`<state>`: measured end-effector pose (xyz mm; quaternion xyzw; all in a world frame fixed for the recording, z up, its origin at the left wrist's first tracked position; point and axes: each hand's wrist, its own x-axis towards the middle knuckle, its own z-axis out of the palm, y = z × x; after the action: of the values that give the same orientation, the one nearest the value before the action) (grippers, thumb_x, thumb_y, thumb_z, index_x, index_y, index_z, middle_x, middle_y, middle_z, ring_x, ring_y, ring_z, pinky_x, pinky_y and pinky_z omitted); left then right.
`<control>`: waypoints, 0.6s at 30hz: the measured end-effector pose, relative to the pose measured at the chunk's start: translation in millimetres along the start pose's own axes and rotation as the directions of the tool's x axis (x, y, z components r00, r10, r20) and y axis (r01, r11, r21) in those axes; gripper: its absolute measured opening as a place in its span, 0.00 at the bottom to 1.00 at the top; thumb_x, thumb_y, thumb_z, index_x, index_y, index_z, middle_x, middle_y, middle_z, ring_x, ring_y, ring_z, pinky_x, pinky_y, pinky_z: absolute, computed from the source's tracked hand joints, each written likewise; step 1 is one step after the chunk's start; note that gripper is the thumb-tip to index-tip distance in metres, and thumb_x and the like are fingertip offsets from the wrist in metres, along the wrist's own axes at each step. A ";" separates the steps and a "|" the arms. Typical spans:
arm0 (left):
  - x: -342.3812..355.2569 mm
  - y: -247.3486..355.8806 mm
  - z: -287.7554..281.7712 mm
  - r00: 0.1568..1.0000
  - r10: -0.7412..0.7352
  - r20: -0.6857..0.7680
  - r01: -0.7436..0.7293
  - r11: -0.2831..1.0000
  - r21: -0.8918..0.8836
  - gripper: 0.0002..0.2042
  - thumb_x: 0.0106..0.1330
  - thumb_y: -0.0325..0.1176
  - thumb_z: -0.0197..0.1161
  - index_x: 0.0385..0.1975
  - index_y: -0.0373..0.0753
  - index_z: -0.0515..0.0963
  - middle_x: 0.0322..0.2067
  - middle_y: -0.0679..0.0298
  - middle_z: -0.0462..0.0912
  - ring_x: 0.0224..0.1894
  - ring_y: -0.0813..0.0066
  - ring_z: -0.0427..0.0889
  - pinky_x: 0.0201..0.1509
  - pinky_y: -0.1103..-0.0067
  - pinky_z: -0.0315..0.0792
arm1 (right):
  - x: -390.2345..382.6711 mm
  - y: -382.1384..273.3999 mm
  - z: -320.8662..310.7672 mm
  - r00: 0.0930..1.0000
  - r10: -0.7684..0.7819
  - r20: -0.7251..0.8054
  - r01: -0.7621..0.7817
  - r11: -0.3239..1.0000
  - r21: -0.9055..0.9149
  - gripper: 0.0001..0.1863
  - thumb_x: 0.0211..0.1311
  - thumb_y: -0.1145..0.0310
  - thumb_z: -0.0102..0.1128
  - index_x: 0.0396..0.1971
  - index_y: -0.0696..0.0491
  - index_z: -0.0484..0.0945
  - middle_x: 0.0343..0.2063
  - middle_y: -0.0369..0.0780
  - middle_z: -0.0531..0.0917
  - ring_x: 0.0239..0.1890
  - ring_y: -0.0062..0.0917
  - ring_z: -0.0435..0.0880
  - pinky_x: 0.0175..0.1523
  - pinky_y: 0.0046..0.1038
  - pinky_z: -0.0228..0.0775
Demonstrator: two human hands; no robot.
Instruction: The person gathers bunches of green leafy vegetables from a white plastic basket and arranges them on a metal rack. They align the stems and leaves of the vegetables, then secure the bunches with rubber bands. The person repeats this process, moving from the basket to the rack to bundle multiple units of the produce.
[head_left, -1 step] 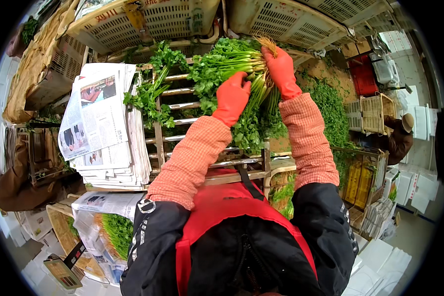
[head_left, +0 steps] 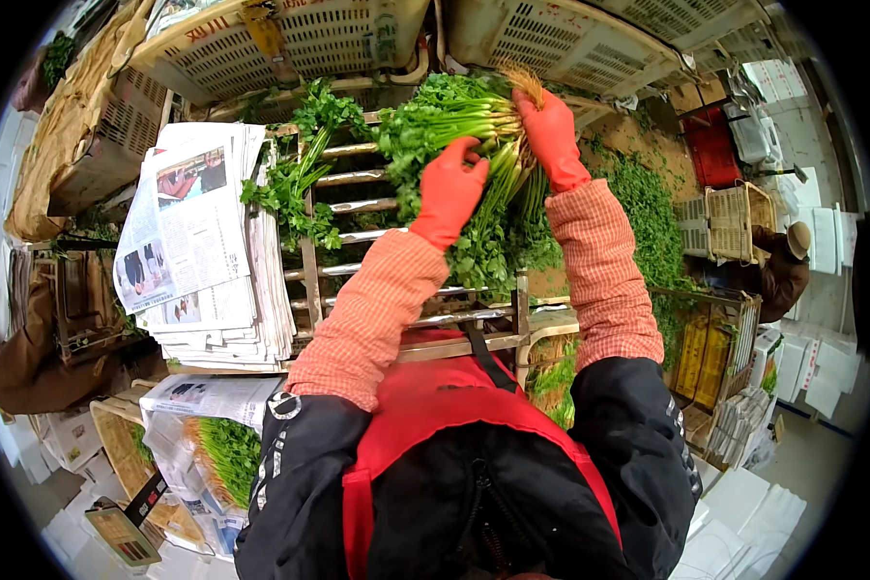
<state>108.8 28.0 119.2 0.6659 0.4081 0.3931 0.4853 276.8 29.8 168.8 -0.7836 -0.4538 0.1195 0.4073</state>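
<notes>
My right hand, in a red rubber glove, is closed around the root end of a bunch of leafy greens that look like coriander. Pale stems and brown stringy roots stick out at its fingers; the leaves fan to the left and hang downward. My left hand, gloved alike, is over the leaves just left of the stems. Its fingers are bent, with a gap between thumb and forefinger and nothing visible in them. Below lies a slatted metal rack, partly hidden by the greens.
A stack of newspapers sits on the rack's left, beside loose sprigs. Plastic crates line the far side. More greens cover the ground at right. People work at left and right.
My left hand has drawn back slightly to the left, away from the stems. The right hand keeps its hold on the bunch.
</notes>
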 end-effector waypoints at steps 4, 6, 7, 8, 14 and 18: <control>-25.1 -10.0 -22.3 0.983 -0.183 -0.031 0.172 0.961 -0.219 0.10 0.58 0.28 0.62 0.40 0.35 0.78 0.28 0.62 0.83 0.27 0.80 0.80 0.31 0.83 0.74 | 4.7 3.9 -1.1 1.000 -0.013 0.011 0.013 1.000 -0.007 0.21 0.61 0.51 0.54 0.44 0.52 0.79 0.35 0.47 0.83 0.39 0.43 0.80 0.44 0.34 0.70; -28.5 11.9 -15.7 0.998 0.045 -0.041 -0.042 0.996 0.075 0.12 0.56 0.37 0.67 0.34 0.37 0.78 0.22 0.62 0.81 0.22 0.73 0.78 0.27 0.78 0.73 | 1.5 0.9 -1.1 0.999 0.026 0.034 -0.025 0.999 -0.027 0.21 0.61 0.51 0.53 0.43 0.51 0.79 0.35 0.48 0.82 0.40 0.44 0.80 0.44 0.36 0.71; -24.6 21.6 -13.4 0.999 0.048 -0.015 -0.045 0.984 0.173 0.13 0.56 0.42 0.67 0.31 0.38 0.77 0.22 0.61 0.81 0.22 0.68 0.78 0.28 0.75 0.73 | -2.3 -3.3 -0.5 0.999 0.030 0.041 -0.028 0.998 -0.056 0.20 0.61 0.50 0.53 0.43 0.51 0.79 0.35 0.48 0.82 0.40 0.45 0.80 0.44 0.36 0.71; -18.7 27.2 -10.1 0.999 0.048 0.012 -0.049 0.962 0.269 0.16 0.55 0.46 0.67 0.28 0.39 0.77 0.22 0.60 0.80 0.21 0.63 0.78 0.28 0.73 0.73 | -5.7 -6.5 0.2 0.998 0.036 0.046 -0.032 0.996 -0.085 0.20 0.61 0.50 0.53 0.43 0.50 0.79 0.35 0.48 0.82 0.40 0.45 0.79 0.44 0.37 0.71; 26.2 12.3 -7.4 0.985 -0.099 0.143 0.081 0.989 0.125 0.14 0.63 0.40 0.54 0.25 0.36 0.78 0.16 0.60 0.78 0.14 0.70 0.76 0.18 0.75 0.68 | -17.4 -14.9 11.4 0.996 0.001 0.091 0.011 0.992 -0.128 0.20 0.61 0.49 0.53 0.42 0.48 0.79 0.34 0.48 0.82 0.40 0.47 0.79 0.43 0.39 0.71; 37.9 14.9 -71.7 0.962 -0.264 -0.075 0.185 0.825 -0.534 0.15 0.66 0.41 0.50 0.30 0.35 0.78 0.19 0.64 0.78 0.13 0.78 0.71 0.16 0.82 0.64 | -12.3 -7.4 10.3 0.999 0.007 0.038 -0.003 0.992 -0.125 0.20 0.61 0.49 0.53 0.43 0.48 0.79 0.35 0.48 0.82 0.40 0.46 0.79 0.44 0.38 0.71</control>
<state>58.8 83.5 154.2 0.4257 0.3958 0.4767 0.6594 259.6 27.2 165.6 -0.8063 -0.4661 0.1066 0.3483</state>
